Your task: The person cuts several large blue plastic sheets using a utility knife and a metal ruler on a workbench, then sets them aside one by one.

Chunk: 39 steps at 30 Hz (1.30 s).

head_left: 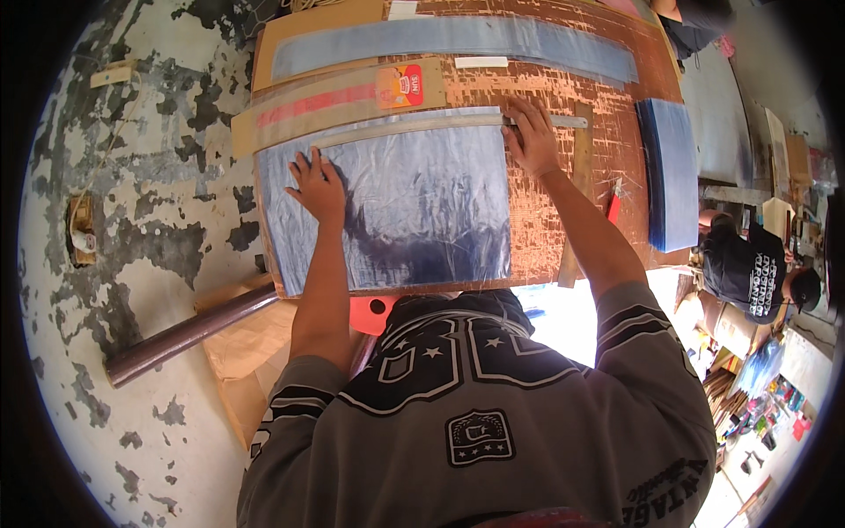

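Observation:
A shiny, bluish clear plastic sheet [422, 194] lies wrinkled over the near left of the worktable. Across its far edge runs a long metal ruler [422, 122], reaching past the sheet on the right. My left hand [319, 187] rests on the sheet with fingers spread, just below the ruler's left end. Near the sheet's far right corner, my right hand [532, 141] straddles the ruler, fingertips on its far side and thumb on its near side. A red-handled cutter [614, 202] lies on the table to the right of my right forearm.
Beyond the ruler lie a cardboard strip [308, 104] and a long bluish plastic strip [458, 40]. A wooden bar [581, 176] lies right of the sheet. Stacked blue sheets [669, 176] line the worktable's [537, 220] right edge. Another person [748, 268] is at far right.

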{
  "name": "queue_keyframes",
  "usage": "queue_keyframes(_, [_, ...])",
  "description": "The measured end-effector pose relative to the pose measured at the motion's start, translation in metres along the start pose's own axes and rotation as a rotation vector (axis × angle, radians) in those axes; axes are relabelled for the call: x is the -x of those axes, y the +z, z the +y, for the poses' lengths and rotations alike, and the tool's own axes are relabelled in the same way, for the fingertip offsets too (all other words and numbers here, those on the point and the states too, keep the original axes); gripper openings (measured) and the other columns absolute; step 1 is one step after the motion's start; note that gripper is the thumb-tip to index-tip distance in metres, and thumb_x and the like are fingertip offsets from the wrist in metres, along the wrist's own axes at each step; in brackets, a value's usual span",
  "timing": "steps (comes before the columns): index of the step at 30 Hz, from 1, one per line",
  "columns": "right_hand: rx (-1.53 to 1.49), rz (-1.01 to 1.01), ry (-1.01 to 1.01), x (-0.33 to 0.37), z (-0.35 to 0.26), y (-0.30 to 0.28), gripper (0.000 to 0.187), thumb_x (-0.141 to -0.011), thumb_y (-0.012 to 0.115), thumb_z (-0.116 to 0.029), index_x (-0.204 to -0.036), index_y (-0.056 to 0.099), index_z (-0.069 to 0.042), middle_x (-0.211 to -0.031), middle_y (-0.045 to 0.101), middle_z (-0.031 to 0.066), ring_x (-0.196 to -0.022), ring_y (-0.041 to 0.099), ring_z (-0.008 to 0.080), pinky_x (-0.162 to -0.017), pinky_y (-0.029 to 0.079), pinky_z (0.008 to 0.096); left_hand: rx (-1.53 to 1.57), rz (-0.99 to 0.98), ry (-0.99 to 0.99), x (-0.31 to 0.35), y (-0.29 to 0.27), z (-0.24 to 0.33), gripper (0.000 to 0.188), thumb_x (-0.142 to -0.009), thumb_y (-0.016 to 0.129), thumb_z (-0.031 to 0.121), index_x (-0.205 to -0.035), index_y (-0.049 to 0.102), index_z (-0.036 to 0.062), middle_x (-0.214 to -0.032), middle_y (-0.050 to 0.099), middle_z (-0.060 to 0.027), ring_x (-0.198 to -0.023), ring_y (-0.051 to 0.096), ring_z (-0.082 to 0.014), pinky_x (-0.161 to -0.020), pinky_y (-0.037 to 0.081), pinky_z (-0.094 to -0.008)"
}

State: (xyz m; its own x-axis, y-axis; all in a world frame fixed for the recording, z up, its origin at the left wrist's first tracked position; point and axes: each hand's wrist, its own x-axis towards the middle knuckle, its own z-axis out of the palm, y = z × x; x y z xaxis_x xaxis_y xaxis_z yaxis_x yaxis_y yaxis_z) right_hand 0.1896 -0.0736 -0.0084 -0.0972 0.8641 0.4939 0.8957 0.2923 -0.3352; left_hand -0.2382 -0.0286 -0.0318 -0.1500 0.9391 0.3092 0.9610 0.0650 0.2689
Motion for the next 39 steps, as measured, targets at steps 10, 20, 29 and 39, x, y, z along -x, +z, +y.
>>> queue_keyframes(10, [0.001,0.029,0.073,0.001,0.007,0.007,0.026,-0.091,0.057,-0.017,-0.114,0.057,-0.006,-0.132,0.055,0.0162,-0.129,0.048,0.0328,-0.115,0.030,0.0476,0.135,0.039,0.171,-0.006,0.006,-0.027,0.040,-0.102,0.045,0.026,-0.134,0.059,0.0084,-0.145,0.052,-0.0094,-0.142,0.037,-0.0288,-0.115,0.009,-0.0638])
queue_keyframes(20, [0.027,0.013,0.091,-0.001,0.007,0.008,0.022,-0.093,0.053,-0.016,-0.112,0.056,-0.006,-0.132,0.055,0.0158,-0.130,0.047,0.0336,-0.115,0.031,0.0474,0.148,0.004,0.316,-0.003,0.000,-0.020,0.039,-0.102,0.046,0.026,-0.135,0.059,0.0120,-0.143,0.054,-0.0073,-0.141,0.040,-0.0278,-0.115,0.012,-0.0622])
queue_keyframes(29, [0.040,0.021,0.101,-0.002,0.004,0.008,0.019,-0.092,0.053,-0.014,-0.109,0.058,-0.008,-0.133,0.056,0.0139,-0.130,0.047,0.0327,-0.115,0.032,0.0481,0.127,-0.061,0.348,-0.006,-0.006,-0.013,0.040,-0.104,0.043,0.029,-0.139,0.056,0.0149,-0.146,0.051,-0.0064,-0.143,0.036,-0.0281,-0.116,0.013,-0.0602])
queue_keyframes(39, [0.115,0.040,0.126,-0.002,0.003,0.008,0.018,-0.089,0.053,-0.010,-0.104,0.060,-0.007,-0.131,0.058,0.0139,-0.129,0.049,0.0321,-0.115,0.032,0.0474,0.114,-0.077,0.389,-0.008,-0.008,-0.011,0.042,-0.102,0.045,0.028,-0.141,0.054,0.0172,-0.147,0.051,-0.0032,-0.143,0.036,-0.0280,-0.116,0.012,-0.0603])
